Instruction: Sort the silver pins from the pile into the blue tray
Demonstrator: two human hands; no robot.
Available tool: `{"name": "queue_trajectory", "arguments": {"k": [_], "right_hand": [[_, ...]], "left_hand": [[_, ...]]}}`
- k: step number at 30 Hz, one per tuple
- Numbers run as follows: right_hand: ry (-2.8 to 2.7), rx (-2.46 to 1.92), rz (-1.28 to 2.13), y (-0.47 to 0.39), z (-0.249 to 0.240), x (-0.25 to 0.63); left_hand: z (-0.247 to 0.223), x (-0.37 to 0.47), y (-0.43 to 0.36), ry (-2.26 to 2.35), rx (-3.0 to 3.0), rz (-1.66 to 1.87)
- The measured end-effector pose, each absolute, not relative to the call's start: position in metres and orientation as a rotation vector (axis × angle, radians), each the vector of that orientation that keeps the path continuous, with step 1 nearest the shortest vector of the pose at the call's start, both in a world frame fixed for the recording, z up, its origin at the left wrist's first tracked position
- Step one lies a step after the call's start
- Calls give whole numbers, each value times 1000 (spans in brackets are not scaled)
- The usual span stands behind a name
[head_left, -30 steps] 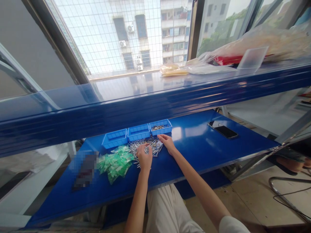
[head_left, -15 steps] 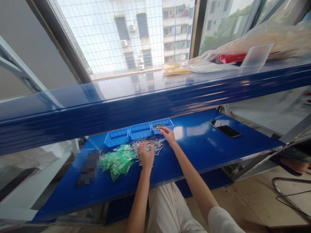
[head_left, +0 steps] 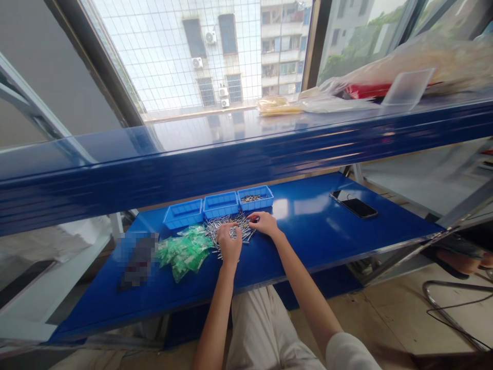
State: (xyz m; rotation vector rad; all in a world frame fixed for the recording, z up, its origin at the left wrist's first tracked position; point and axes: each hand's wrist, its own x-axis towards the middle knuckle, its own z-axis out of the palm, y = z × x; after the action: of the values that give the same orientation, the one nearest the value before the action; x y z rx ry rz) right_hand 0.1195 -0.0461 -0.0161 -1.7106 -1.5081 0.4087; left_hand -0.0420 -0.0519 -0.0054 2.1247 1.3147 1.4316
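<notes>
A pile of thin metal pins (head_left: 215, 227) lies on the blue table, in front of three blue trays. My left hand (head_left: 230, 241) is over the pile's front, thumb and forefinger curved toward each other; whether something small is between them cannot be made out. At the pile's right edge is my right hand (head_left: 264, 224), its fingertips at the pins and too small to read clearly. The right tray (head_left: 265, 191) holds some pins, while the middle tray (head_left: 221, 205) and left tray (head_left: 183, 214) show bare bottoms. Green plastic packets (head_left: 187, 252) are heaped left of the pins.
A phone (head_left: 360, 207) lies toward the table's right side. A blurred dark item (head_left: 137, 262) is at the left. Above the trays runs a raised blue shelf (head_left: 185, 172) bearing plastic bags (head_left: 389, 67) and a clear container (head_left: 408, 90). Part of a person's foot shows at the right.
My right hand has moved from the right tray's front edge down to the pins. My left hand stays over the pile. The whole view has shifted slightly.
</notes>
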Motion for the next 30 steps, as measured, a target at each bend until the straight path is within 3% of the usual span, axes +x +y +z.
{"name": "queue_trajectory", "arguments": {"k": [16,30], "right_hand": [[-1303,-1724,381,-39,-23,122],[-1076,-1178,986,-43,-4,111]], "left_hand": [[-7,-40,-54,1350,2152,1365],[-9,-38,-53,1351,2192,1384]]}}
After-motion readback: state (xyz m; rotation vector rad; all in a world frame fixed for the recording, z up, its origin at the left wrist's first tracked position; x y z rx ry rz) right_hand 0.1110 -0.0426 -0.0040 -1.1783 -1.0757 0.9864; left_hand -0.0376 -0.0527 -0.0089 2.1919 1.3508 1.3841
